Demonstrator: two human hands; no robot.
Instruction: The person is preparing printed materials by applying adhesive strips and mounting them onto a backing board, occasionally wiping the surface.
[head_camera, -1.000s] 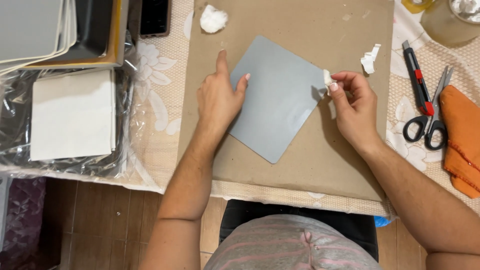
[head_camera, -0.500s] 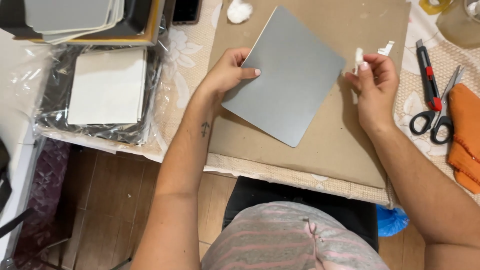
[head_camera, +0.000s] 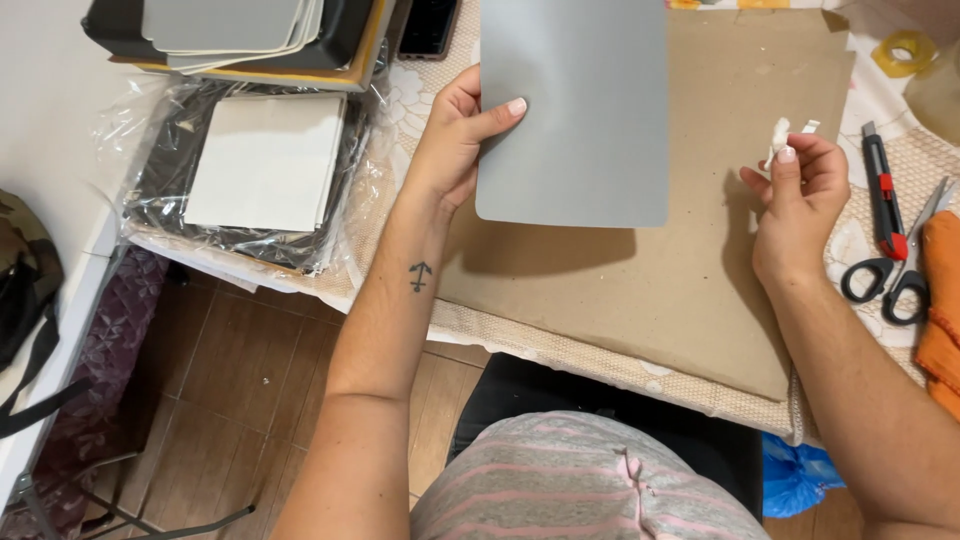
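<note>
The flat grey rounded-corner sheet (head_camera: 580, 110) has been lifted off the brown cardboard (head_camera: 700, 290), gripped by the left hand (head_camera: 455, 140); a crumpled white scrap (head_camera: 780, 135) is pinched in the right hand (head_camera: 800, 195).

We hold the sheet (head_camera: 580, 110) in our left hand (head_camera: 455, 145), lifted above the cardboard mat (head_camera: 650, 290) that lies on the table before us. Our right hand (head_camera: 800, 200) hangs over the mat's right part, pinching a small crumpled scrap (head_camera: 778, 135), apart from the sheet. Right of the mat lie the utility knife (head_camera: 882, 200) and, just beside it on the right, the scissors (head_camera: 900, 270), then the folded cloth (head_camera: 940, 310) at the edge. A tape roll (head_camera: 905, 50) sits behind the knife. Left of the mat a plastic-wrapped stack (head_camera: 265, 165) lies on the table, with a pile of sheets and trays (head_camera: 240, 30) behind it and a phone (head_camera: 430, 28) between that pile and the sheet.
</note>
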